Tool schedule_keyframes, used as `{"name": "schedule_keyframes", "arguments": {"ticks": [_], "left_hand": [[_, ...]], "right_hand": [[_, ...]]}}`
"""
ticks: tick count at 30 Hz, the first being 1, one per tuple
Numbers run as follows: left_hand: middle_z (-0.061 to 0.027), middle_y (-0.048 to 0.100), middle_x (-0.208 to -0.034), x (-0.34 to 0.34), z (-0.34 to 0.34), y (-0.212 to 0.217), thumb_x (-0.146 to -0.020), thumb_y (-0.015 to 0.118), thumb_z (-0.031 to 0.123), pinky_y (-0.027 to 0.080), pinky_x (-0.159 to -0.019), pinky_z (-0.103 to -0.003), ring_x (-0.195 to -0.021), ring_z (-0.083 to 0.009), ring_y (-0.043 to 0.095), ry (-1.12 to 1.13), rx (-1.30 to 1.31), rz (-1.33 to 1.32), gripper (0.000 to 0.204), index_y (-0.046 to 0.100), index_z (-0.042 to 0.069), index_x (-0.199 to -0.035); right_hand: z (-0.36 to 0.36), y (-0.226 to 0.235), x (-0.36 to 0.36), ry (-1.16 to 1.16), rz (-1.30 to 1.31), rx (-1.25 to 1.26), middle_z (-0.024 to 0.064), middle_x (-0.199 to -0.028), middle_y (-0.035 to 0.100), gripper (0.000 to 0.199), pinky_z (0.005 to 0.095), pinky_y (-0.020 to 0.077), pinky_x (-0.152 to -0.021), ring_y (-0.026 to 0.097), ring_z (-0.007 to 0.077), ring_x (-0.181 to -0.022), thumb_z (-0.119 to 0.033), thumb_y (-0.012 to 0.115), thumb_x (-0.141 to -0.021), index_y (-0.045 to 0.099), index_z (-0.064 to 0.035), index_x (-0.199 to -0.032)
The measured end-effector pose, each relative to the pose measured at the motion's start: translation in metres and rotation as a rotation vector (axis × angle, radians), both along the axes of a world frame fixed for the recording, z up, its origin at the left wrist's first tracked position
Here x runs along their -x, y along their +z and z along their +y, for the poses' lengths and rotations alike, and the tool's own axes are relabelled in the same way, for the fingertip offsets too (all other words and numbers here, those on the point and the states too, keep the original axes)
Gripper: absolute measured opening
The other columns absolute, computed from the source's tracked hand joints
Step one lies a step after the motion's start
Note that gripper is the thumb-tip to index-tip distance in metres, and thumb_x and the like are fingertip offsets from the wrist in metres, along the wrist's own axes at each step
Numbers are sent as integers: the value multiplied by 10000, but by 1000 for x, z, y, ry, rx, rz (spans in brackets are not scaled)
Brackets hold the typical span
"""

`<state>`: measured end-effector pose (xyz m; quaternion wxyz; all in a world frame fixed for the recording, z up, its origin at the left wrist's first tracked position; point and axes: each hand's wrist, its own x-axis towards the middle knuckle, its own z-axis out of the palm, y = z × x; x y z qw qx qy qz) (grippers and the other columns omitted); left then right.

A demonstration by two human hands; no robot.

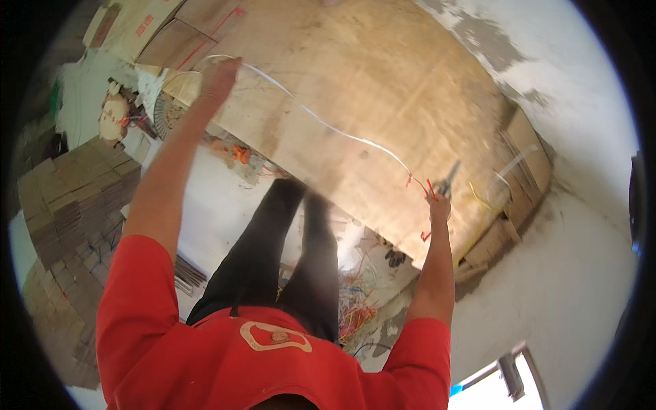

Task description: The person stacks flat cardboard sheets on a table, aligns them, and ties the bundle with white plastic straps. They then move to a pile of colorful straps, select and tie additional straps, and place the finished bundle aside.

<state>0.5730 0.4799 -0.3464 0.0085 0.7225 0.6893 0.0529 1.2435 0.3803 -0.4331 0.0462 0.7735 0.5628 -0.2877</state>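
Observation:
A white cable (333, 128) runs slantwise across a wide wooden board (383, 75). My left hand (220, 76) is closed on the cable near the board's far left edge, and some of it loops past the fist. Toward the cable's other end, close to the board's right side, my right hand (439, 203) is closed round a grey metal tool, apparently pliers (447, 179), blurred by motion. Red wire pieces (430, 189) stick out beside that hand, and another red bit (426, 236) shows beside my right wrist. How the cable's end meets the right hand is too small to tell.
Cardboard stacks (68, 198) stand at the left, and cartons (174, 41) lie at the far left. Folded cardboard (523, 154) leans against the wall at the board's right end. Tangled coloured wires (355, 301) lie on the floor below the board. A yellow wire (480, 196) rests near its right edge.

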Motion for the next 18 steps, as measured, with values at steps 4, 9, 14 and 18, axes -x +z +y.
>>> {"name": "schedule_keyframes", "arguments": {"ticks": [4,9,14,18], "left_hand": [[-141,660,-858,-23,6,-55,-799,510,52,510,-674,-427,-799,-321,647,37,103,-10,280,641,106,-1041],[-137,658,-834,-36,15,-96,-811,514,56,511,-659,-429,-775,-318,646,-9,262,55,342,609,137,-1129],[-157,649,-771,-93,39,-100,-886,533,169,504,-616,-439,-716,-336,639,-1,506,43,428,475,166,-1310],[-148,645,-718,-47,9,-56,-901,548,294,495,-577,-425,-654,-301,631,183,284,-11,460,446,156,-1327]], "right_hand": [[9,-41,11,-29,-101,7,173,-788,658,208,439,488,-687,640,332,-762,-253,667,-745,710,-91,-869],[19,-63,1,-78,-323,-165,154,-691,649,273,409,464,-596,630,277,-645,-331,694,-778,717,-63,-827],[12,-47,-51,11,-251,-170,177,-703,648,245,408,445,-502,594,291,-557,-307,616,-833,698,-77,-812],[43,24,12,-828,543,69,94,-774,662,275,225,255,-328,348,66,-391,-319,591,-857,615,-80,-991]]}}
